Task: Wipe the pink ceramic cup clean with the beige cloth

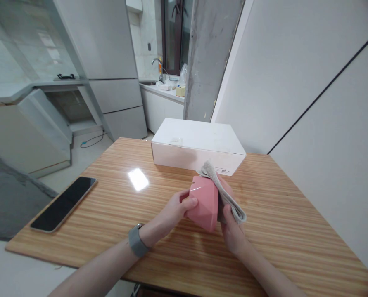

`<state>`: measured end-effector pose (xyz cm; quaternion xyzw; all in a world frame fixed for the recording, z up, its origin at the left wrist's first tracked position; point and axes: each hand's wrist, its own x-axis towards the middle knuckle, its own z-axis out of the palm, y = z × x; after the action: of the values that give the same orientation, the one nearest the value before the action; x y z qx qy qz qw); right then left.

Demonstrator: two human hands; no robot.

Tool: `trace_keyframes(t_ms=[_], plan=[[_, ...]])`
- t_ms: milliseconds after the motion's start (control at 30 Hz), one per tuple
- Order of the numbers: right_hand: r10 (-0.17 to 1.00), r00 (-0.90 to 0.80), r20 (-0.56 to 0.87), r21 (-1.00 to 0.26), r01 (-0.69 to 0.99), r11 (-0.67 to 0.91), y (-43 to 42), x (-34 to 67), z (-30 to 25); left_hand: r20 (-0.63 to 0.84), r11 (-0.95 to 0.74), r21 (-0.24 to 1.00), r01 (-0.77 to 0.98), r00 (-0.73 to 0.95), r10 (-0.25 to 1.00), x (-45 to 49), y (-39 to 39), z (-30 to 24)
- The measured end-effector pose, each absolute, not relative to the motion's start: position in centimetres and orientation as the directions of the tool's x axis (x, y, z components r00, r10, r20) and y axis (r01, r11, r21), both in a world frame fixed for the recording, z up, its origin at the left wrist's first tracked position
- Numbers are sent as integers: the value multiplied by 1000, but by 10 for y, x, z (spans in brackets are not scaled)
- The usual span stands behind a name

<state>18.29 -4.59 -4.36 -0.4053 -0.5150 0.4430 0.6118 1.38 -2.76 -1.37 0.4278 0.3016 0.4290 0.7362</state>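
A pink faceted cup or bowl (206,202) is tipped on its side above the wooden table (276,231). My left hand (175,212) grips its left rim, thumb on the outside. My right hand (231,231) presses a folded grey cloth (225,193) against the pink vessel's right side and top. A grey watch band sits on my left wrist.
A white closed box (198,144) lies just behind the hands. A dark phone (64,203) rests near the table's left edge. White wall panels stand close on the right. A kitchen counter with a tap and a concrete pillar lie beyond.
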Motion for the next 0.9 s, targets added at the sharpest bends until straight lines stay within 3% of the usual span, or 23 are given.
trace_keyframes(t_ms=[167, 433, 767, 900], plan=[[976, 105, 190, -963, -172, 206, -44, 174, -34, -86, 227, 893, -389, 347, 934, 12, -32, -9], [984, 152, -92, -935, -354, -33, -31, 174, -25, -99, 214, 954, -212, 450, 887, 15, -38, -3], [977, 181, -116, -916, -401, -34, -34, 170, -22, 20, 22, 990, -139, 293, 956, 15, -36, -4], [975, 219, 24, -947, -307, 93, -37, 174, -29, -52, 121, 977, -178, 348, 936, 13, -31, -8]])
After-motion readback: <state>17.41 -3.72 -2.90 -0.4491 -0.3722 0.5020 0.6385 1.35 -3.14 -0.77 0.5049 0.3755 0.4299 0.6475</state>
